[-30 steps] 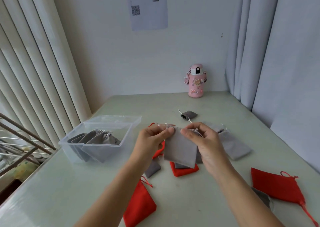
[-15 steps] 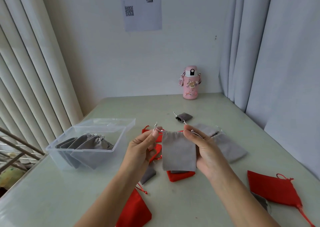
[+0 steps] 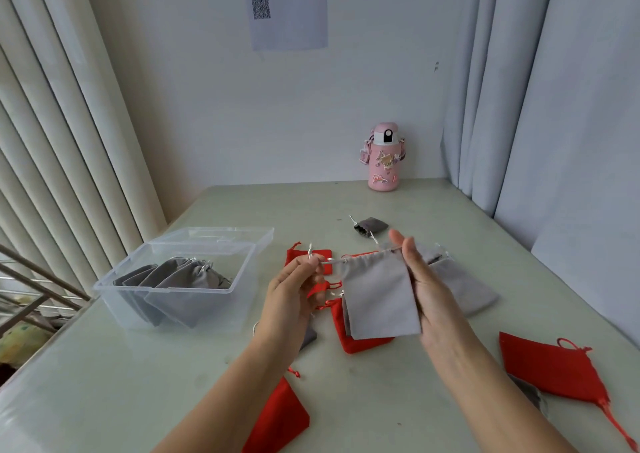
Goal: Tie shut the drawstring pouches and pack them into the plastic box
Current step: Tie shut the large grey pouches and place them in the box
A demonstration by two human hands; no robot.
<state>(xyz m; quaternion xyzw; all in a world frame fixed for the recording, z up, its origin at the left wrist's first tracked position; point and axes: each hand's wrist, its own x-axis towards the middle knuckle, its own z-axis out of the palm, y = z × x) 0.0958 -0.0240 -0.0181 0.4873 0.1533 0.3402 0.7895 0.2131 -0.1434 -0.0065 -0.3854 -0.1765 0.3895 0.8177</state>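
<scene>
A grey drawstring pouch [image 3: 375, 296] hangs in the air between my hands, above the table. My left hand [image 3: 294, 290] pinches the white cord at the pouch's left top corner and holds it taut. My right hand [image 3: 422, 283] holds the pouch's right top edge, thumb behind the cloth and fingers raised. The clear plastic box [image 3: 145, 300] stands at the left with its lid open behind it. Several grey pouches [image 3: 173, 276] lie inside it.
Red pouches lie under my hands [image 3: 360, 343], near my left forearm [image 3: 280, 421] and at the right front [image 3: 554, 369]. More grey pouches [image 3: 464, 286] lie right of my hands, a small one [image 3: 370, 225] farther back. A pink bottle [image 3: 383, 158] stands by the wall.
My hands have moved apart, drawing the cord out to the left, and the pouch's mouth has begun to gather. The camera has tilted up a little.
</scene>
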